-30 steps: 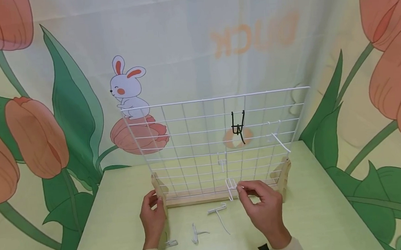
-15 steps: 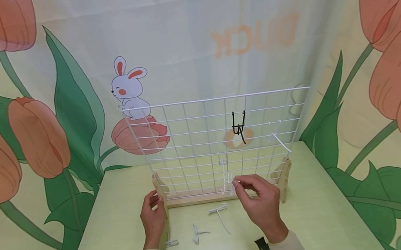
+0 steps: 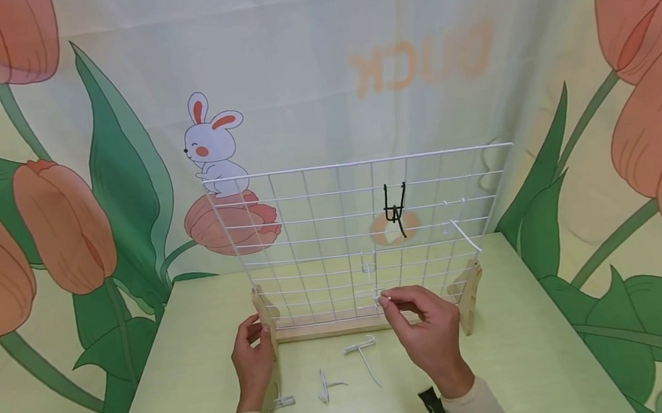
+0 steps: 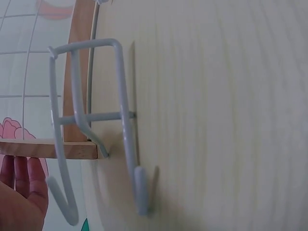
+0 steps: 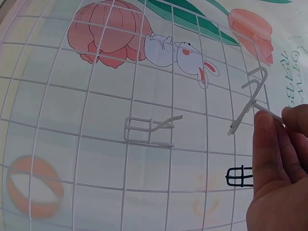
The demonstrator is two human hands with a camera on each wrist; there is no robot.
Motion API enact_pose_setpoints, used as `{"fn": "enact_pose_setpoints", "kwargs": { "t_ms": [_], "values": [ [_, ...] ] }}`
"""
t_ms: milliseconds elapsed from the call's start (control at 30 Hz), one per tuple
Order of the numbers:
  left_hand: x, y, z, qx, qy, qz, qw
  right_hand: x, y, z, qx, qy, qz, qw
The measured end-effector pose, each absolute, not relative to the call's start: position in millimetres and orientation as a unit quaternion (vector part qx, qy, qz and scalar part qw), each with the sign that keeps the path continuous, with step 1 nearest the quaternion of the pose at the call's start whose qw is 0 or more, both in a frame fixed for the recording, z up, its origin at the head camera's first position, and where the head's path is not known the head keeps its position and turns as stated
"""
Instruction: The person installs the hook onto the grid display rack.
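Observation:
A white wire grid panel (image 3: 305, 169) stands upright in wooden feet on the table. My left hand (image 3: 252, 362) holds the left wooden foot (image 3: 264, 302), fingertips against the wood. Thumb and fingers of my right hand (image 3: 429, 335) pinch the prong of a white wire hook (image 5: 248, 103) in front of the lower grid, its two bent ends pointing toward the wires in the right wrist view. A white hook (image 3: 368, 268) hangs on the grid just above. Farther right hang another white hook (image 3: 463, 232) and a black hook (image 3: 394, 212).
Loose white hooks lie on the table (image 3: 523, 347) in front of the stand: one at centre (image 3: 361, 347), one left of it (image 3: 324, 386) and one near my left wrist (image 3: 285, 402). A printed curtain (image 3: 295, 53) hangs behind the grid.
My right hand has moved slightly up and left, bringing the pinched hook closer to the grid and turning it. My left hand stays at the wooden foot.

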State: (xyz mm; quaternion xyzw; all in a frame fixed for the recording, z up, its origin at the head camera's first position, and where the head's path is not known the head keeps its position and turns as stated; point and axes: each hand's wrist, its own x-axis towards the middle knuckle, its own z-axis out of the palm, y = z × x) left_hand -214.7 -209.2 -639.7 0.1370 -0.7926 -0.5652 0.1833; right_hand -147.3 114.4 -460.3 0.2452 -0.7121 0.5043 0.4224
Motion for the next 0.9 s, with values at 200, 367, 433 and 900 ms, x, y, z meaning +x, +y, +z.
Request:
{"fn": "enact_pose_setpoints", "kwargs": {
  "t_ms": [200, 367, 433, 900],
  "values": [
    [-215, -210, -640, 0.138, -0.793, -0.564, 0.184, -149, 112, -457, 0.252, -0.701, 0.515, 0.423],
    [-214, -209, -639, 0.134, -0.791, -0.567, 0.185, -150, 109, -454, 0.258, -0.693, 0.523, 0.424],
    [-214, -209, -639, 0.136, -0.794, -0.564, 0.183, -151, 109, -453, 0.260, -0.689, 0.527, 0.424],
    [-211, -210, -639, 0.128, -0.801, -0.558, 0.176, -160, 100, -443, 0.288, -0.669, 0.535, 0.429]
  ]
}}
